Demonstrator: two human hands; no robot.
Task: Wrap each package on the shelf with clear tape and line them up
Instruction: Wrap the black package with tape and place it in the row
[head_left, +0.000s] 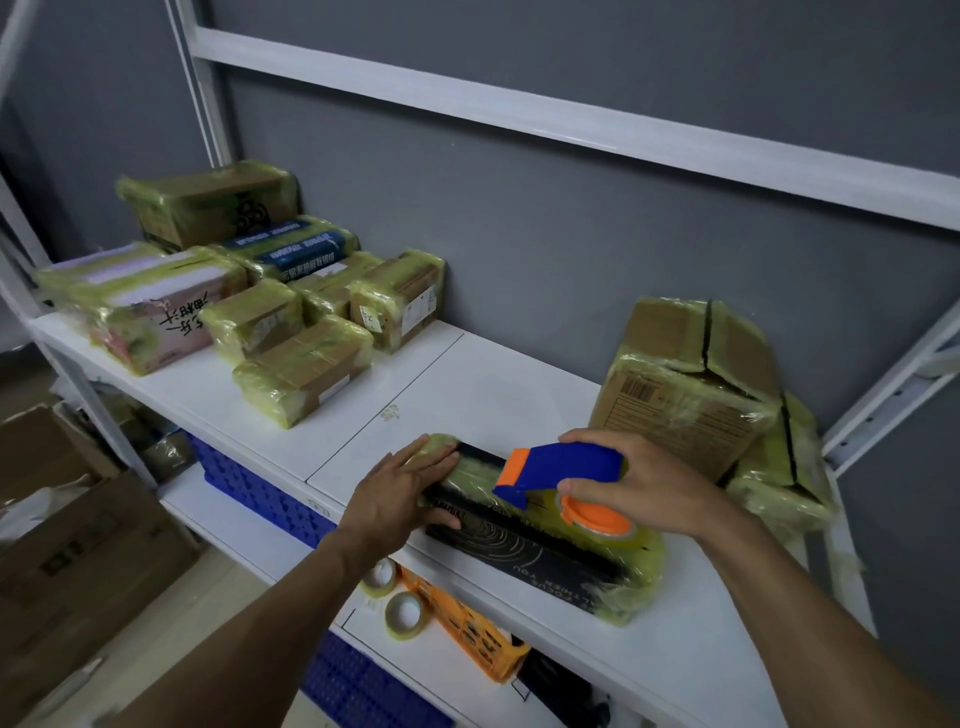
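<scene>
A flat black package (524, 551), partly covered in yellowish clear tape, lies on the white shelf (467, 395) near its front edge. My left hand (410, 483) lies flat on the package's left end, fingers spread. My right hand (644, 483) grips a blue and orange tape dispenser (561, 478) held over the package's top, its tape roll (602, 525) touching the package. Several taped packages (291, 332) stand grouped at the shelf's left end. Two taped cardboard boxes (691, 395) lean against the wall at the right.
Below the shelf a lower board holds two spare tape rolls (405, 616), an orange crate (467, 629) and blue crates (260, 488). Brown cartons (78, 545) stand on the floor at the left. A grey wall and white shelf rails close the back.
</scene>
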